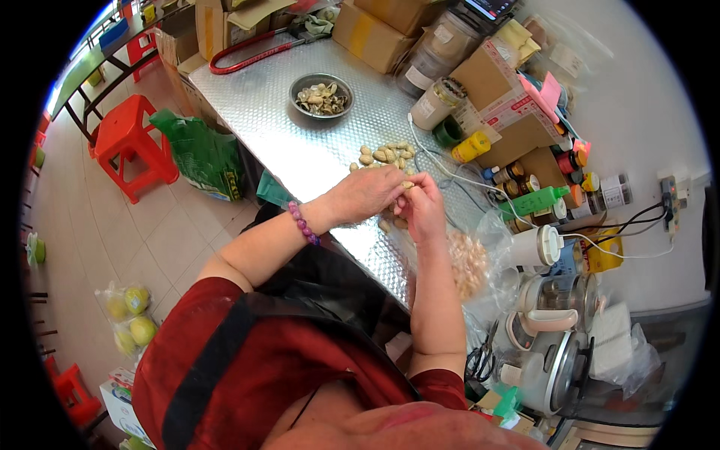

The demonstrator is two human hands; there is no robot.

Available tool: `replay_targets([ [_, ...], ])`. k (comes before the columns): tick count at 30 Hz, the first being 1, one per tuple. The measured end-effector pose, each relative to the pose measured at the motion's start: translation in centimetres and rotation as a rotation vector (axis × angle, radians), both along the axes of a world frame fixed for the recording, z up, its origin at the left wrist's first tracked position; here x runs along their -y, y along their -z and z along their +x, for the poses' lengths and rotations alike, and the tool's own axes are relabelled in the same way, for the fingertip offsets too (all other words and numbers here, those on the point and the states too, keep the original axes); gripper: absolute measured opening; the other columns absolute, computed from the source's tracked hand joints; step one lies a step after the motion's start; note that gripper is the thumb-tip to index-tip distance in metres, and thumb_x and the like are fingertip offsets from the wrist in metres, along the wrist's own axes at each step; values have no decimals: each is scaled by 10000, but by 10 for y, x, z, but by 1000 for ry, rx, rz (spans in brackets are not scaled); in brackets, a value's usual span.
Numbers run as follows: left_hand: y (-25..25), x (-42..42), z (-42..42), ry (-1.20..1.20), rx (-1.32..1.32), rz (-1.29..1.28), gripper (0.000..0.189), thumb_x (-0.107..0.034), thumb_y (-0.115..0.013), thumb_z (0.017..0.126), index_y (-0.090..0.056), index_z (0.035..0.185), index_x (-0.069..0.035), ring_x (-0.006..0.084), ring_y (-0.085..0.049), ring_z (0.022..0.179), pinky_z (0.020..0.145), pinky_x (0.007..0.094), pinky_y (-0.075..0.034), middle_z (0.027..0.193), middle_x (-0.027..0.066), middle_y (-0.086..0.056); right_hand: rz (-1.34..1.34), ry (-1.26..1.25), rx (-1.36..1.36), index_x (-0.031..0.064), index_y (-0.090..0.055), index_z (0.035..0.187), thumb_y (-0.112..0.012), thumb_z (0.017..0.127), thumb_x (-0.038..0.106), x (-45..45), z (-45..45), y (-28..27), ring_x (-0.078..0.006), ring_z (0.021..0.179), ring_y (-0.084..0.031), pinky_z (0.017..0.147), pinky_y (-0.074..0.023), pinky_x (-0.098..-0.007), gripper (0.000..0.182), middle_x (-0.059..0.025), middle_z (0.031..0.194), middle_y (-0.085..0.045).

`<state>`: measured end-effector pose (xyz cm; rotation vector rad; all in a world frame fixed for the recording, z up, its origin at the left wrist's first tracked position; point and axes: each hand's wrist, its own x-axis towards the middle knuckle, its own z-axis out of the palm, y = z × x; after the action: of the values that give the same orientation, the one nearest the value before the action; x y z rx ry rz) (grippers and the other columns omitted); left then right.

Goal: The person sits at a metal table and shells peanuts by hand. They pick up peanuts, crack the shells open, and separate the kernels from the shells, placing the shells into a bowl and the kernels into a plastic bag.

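Observation:
My left hand [368, 190], with a purple bead bracelet [302, 224] at the wrist, meets my right hand [424, 211] over the table's near part. Between their fingertips they pinch a peanut in its shell [408, 184]. Just beyond the fingers lies a loose heap of unshelled peanuts [388, 154], partly hidden by my hands. A few more sit under them. Farther off, a metal bowl [322, 95] holds broken peanut shells. Right of my right forearm, pale pink shelled peanuts [467, 264] fill a clear plastic bag [498, 242].
The table [256, 107] has a silvery covering. A red-handled U-shaped lock [247, 59] and cardboard boxes [371, 36] stand at its far end. Jars, a white cup [537, 246], a white cable [455, 176] and a glass kettle [562, 295] crowd the wall side. A red stool [129, 140] stands left.

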<state>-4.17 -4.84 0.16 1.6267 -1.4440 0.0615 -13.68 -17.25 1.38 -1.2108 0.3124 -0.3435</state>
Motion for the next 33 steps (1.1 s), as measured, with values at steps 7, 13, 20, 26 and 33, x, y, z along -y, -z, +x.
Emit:
replay_targets([
  [7, 3, 4, -5, -52, 65, -50, 179, -169, -434, 931, -480, 862, -11, 343, -546, 752, 668, 402, -453, 792, 159, -515, -92, 102, 5, 22, -489, 876, -427, 843, -44, -10, -1, 2, -82, 515, -437, 455, -402, -222, 96, -25, 660, -492],
  [13, 8, 10, 3, 16, -358, -74, 324, -246, -355, 977, -461, 810, 10, 337, -495, 690, 662, 387, -414, 745, 176, -522, -557, 195, -60, -3, -517, 963, -513, 855, 4, -9, 3, 6, -66, 558, -493, 462, -408, -207, 107, -34, 770, -556],
  [20, 4, 9, 5, 16, -437, -58, 331, -254, -332, 975, -436, 810, 14, 274, -466, 640, 633, 362, -407, 706, 151, -490, -304, 125, -14, -31, -537, 997, -556, 867, 40, -6, 4, 2, -65, 564, -496, 474, -423, -207, 150, -34, 794, -568],
  [26, 4, 9, 3, 63, -510, -25, 330, -239, -316, 971, -467, 831, 19, 245, -495, 661, 638, 349, -420, 730, 138, -530, -170, 145, -1, -28, -543, 997, -613, 884, 124, -8, 6, 5, -63, 554, -492, 462, -407, -208, 202, -20, 754, -551],
  [33, 12, 12, 6, 140, -504, -87, 364, -255, -291, 989, -524, 886, 4, 187, -502, 694, 672, 316, -435, 782, 102, -553, -197, 124, -53, -1, -542, 920, -636, 878, 149, -7, 5, -5, -49, 506, -451, 437, -349, -194, 182, -1, 698, -535],
])
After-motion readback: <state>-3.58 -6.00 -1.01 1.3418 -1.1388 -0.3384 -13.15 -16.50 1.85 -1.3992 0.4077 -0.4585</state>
